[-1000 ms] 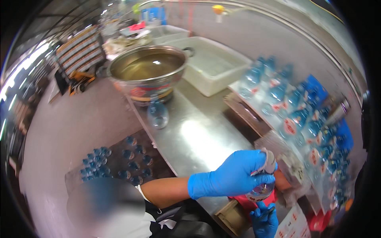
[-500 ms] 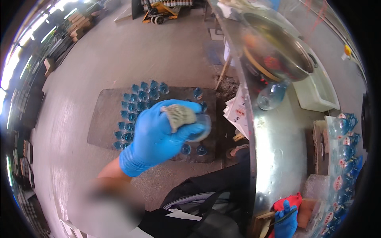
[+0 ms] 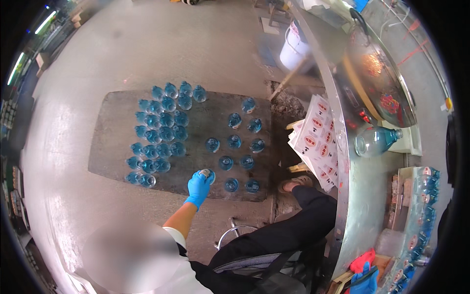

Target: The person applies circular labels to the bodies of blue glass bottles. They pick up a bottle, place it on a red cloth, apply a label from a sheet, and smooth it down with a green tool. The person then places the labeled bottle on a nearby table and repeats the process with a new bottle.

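Has lowered a bottle (image 3: 211, 177), clasped in left hand (image 3: 197, 190), toward dark mat (image 3: 113, 117) near blue bottles (image 3: 234, 141), red-printed sheets (image 3: 315, 137); cannot tell grip of right hand (image 3: 373, 281).

Left hand (image 3: 199, 188) gloved, curled in, out low! | Left forearm (image 3: 180, 219) bare, stretched forward | Right hand (image 3: 371, 284) gloved, clipped by lower edge

The place was a workshop, shown by its bare grey floor (image 3: 220, 54), metal counter (image 3: 361, 201), big basin (image 3: 379, 83) and rows of blue bottles (image 3: 166, 119).
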Demonstrator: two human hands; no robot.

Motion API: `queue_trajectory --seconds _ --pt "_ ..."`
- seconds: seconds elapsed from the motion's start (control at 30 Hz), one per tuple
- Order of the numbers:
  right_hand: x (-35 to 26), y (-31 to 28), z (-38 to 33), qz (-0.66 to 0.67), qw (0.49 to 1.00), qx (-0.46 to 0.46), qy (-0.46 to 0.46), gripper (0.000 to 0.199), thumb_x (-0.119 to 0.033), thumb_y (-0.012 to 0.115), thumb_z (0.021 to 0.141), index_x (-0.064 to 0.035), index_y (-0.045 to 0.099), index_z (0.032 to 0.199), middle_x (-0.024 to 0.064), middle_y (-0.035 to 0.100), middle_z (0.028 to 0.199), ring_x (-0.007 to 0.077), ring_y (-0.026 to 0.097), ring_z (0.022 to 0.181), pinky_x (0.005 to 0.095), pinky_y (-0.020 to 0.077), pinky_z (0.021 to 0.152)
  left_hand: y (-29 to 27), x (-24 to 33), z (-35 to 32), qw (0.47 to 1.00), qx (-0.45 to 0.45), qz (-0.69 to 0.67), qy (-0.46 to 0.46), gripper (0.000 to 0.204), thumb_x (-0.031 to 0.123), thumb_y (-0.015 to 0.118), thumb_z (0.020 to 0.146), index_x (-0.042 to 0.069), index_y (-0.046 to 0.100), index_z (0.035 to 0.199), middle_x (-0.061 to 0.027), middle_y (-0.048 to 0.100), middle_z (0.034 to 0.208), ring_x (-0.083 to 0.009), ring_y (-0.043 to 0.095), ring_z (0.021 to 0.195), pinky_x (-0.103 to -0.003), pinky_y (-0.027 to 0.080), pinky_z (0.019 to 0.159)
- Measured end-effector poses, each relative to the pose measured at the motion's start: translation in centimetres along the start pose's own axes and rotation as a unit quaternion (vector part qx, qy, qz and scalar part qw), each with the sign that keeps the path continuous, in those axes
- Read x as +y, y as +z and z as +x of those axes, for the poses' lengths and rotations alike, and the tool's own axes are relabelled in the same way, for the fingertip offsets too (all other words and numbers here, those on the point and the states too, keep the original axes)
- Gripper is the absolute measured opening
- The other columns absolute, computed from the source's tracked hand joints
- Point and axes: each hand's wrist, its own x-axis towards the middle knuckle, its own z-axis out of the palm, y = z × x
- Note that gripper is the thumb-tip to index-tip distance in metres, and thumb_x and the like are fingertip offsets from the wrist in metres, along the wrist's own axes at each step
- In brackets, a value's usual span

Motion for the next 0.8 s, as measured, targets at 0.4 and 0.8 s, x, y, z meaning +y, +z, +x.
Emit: queue_trajectory --seconds 0.4,0.8 --pt "2.5 6.2 -1.2 -0.144 0.982 0.076 -0.092 0.03 -0.025 0.041 0.096 -0.0004 0.051 0.11 0.0113 0.057 0.109 0.0217 0.052 0.093 0.0391 0.0423 0.088 -4.7 -2.4 9.2 0.914 0.378 0.147 -0.025 0.031 0.034 0.059 0.081 0.01 0.061 0.101 -0.0135 0.059 0.086 -0.0341 0.058 0.085 -0.044 0.049 0.068" --pt "2.5 3.7 -1.4 -0.06 0.996 0.037 -0.06 0.03 -0.024 0.041 0.095 -0.0026 0.055 0.111 0.01 0.059 0.106 0.0198 0.054 0.089 0.0327 0.0412 0.088 -7.4 -6.2 12.9 0.96 0.034 0.202 -0.19 0.032 0.035 0.042 0.086 0.009 0.06 0.09 -0.0185 0.064 0.085 -0.0389 0.061 0.079 -0.047 0.047 0.068"
